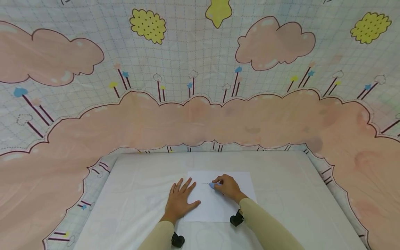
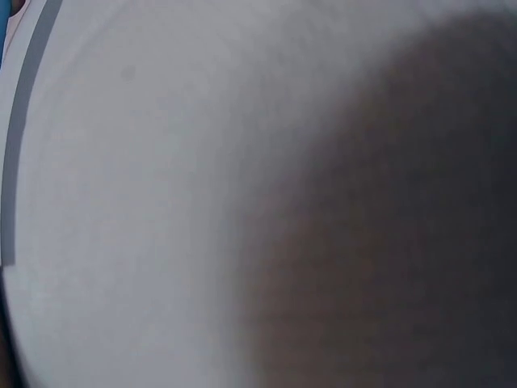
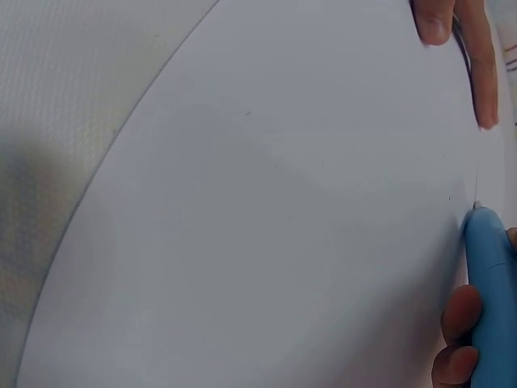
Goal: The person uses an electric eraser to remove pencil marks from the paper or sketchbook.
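Note:
A sheet of white paper (image 1: 215, 211) lies on the table. My left hand (image 1: 181, 201) rests on its left part with fingers spread and straight. Above the middle of the sheet, my right hand (image 1: 228, 187) grips a thick, light-blue, pen-shaped tool (image 3: 490, 275) between thumb and fingers. Its small tip is right at the paper, beside a thin faint line (image 1: 204, 183). Two left-hand fingers (image 3: 483, 85) show beyond the tip in the right wrist view. A large dark blur covers the right side of the left wrist view.
A white cloth covers the table (image 1: 140, 194). Behind it and at both sides hangs a patterned curtain (image 1: 200, 121) with clouds and stars. A dark strapped device (image 1: 236, 218) sits at the right wrist, and a similar device (image 1: 177, 240) at the left.

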The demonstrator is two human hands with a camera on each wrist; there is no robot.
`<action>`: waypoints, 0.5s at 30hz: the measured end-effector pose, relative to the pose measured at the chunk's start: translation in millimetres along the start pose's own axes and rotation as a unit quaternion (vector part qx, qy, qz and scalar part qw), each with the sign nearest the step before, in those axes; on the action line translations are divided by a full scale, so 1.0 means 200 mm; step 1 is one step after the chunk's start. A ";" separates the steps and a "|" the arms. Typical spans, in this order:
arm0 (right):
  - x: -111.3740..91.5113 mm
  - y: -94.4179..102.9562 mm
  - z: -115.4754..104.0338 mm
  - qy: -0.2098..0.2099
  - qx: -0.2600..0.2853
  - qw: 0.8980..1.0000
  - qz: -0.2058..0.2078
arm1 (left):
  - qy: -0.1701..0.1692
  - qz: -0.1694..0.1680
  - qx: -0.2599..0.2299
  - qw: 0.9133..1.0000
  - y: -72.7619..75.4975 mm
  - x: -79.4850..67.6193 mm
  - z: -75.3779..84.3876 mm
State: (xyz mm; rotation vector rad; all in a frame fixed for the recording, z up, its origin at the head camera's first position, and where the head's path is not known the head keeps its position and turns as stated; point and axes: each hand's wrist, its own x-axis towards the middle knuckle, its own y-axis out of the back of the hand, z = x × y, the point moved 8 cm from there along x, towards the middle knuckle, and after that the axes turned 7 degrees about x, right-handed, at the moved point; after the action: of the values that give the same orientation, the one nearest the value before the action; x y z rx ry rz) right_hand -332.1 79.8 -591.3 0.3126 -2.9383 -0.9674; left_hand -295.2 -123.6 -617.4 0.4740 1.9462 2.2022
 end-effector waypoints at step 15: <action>0.00 0.06 0.01 -0.007 -0.019 1.000 0.007 | 0.008 0.006 0.010 1.000 0.00 0.02 0.01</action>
State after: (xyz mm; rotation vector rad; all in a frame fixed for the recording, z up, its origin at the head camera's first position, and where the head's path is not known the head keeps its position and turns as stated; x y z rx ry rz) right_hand -335.3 91.0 -586.5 0.2835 -2.9265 -1.0264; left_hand -297.6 -120.8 -616.9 0.4754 1.9790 2.2029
